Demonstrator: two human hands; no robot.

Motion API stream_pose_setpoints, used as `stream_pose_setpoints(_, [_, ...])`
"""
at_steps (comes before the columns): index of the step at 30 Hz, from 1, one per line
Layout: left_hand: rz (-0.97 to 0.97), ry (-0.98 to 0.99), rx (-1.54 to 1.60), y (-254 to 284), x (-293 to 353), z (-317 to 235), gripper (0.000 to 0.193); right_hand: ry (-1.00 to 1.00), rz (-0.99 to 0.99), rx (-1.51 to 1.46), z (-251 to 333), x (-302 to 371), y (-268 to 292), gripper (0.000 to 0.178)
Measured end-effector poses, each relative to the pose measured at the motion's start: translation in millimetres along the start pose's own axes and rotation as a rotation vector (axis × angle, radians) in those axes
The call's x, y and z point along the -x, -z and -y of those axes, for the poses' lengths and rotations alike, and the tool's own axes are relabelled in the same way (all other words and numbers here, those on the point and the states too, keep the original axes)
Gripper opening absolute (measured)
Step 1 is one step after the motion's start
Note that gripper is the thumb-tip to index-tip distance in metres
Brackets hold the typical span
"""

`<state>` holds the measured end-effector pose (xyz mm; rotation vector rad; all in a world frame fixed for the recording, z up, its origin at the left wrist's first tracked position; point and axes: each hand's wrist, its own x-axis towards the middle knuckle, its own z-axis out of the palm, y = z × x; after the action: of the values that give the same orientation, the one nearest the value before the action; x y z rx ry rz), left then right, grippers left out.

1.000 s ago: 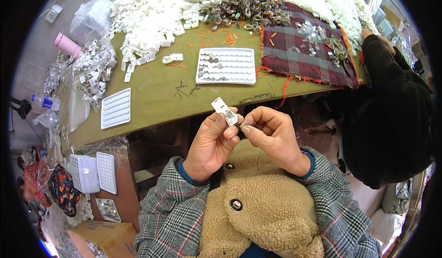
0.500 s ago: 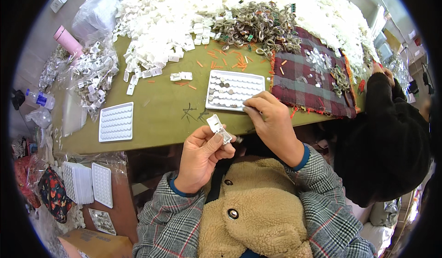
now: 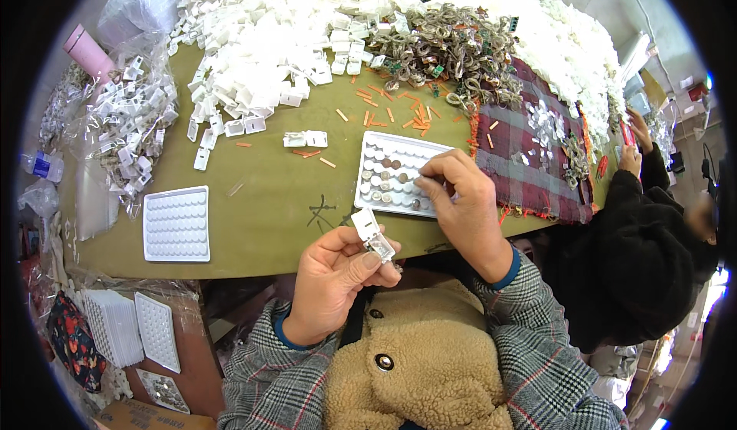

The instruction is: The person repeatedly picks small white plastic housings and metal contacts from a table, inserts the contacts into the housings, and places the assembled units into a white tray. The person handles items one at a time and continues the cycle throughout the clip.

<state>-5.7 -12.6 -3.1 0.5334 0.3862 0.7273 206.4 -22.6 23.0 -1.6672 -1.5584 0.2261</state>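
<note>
My left hand point(image 3: 338, 275) grips a small white plastic case point(image 3: 367, 226), its hinged lid tipped up, just in front of the table edge. My right hand point(image 3: 467, 200) is over the right side of a white dimpled tray point(image 3: 359, 192), thumb and forefinger pinched together at its surface. Whatever is between those fingertips is too small to make out. Small round button cells point(image 3: 386, 186) sit in some of the tray's hollows. Beyond the tray, another open white case point(image 3: 305, 139) lies on the green tabletop point(image 3: 261, 192).
White plastic cases point(image 3: 253, 54) are heaped at the back, beside a pile of coiled wires point(image 3: 453, 50). Orange strips point(image 3: 390, 114) lie scattered in front. A second dimpled tray point(image 3: 176, 224) is at left. A checked cloth point(image 3: 522, 153) covers the right; a co-worker in black point(image 3: 629, 269) sits there.
The view has shifted slightly, so the table things appear moved. My right fingers have come farther over the tray's right side. My left hand keeps hold of the white case.
</note>
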Motion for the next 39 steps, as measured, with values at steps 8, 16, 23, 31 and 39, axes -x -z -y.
stream_pose_setpoints(8, [-0.045,-0.001,-0.038,0,-3,0,0.03,0.251,0.174,0.152,-11,-5,-8,0.015])
stream_pose_setpoints(16, [-0.059,-0.035,-0.024,-4,0,4,0.027,0.183,0.165,-0.011,8,6,6,0.015])
stream_pose_setpoints(23, [-0.038,-0.003,-0.015,-16,12,21,0.023,0.253,0.129,-0.258,40,53,26,0.019])
stream_pose_setpoints(31, [0.001,-0.036,-0.099,-25,22,41,0.025,0.285,-0.006,-0.073,51,83,26,0.022])
stream_pose_setpoints(39, [0.052,0.022,0.044,-27,30,41,0.025,0.239,0.001,-0.222,52,89,40,0.019])
